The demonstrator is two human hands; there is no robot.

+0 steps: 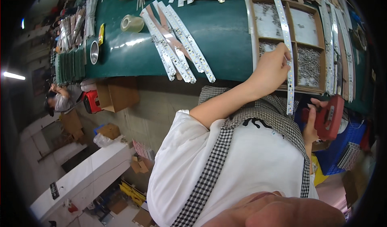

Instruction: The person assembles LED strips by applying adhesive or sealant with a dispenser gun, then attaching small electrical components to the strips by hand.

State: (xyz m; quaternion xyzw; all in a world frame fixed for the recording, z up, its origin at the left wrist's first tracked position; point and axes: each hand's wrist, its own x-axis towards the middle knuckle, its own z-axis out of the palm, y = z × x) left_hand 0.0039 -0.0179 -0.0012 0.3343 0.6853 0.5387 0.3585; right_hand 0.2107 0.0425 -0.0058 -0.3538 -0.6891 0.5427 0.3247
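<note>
A long, narrow white LED strip (289, 77) lies across a divided wooden tray (294, 44) and sticks out past its near edge. My left hand (274, 65) is closed, its fingertips pinched at the strip's left edge over the tray. Just right of the strip's near end, my right hand (310, 124) grips a red hand tool (329, 118); its exact kind does not show. Small metal parts (308, 65) fill the near right compartment, and more lie scattered in the others. Part of the near left compartment is hidden by my left hand.
On the green table (225, 37), several LED strips (177, 41) lie in a loose fan beside a tape roll (132, 23). A metal bowl (94, 52) stands farther left. More strips (336, 53) are stacked right of the tray. A blue crate (342, 146) stands below at right.
</note>
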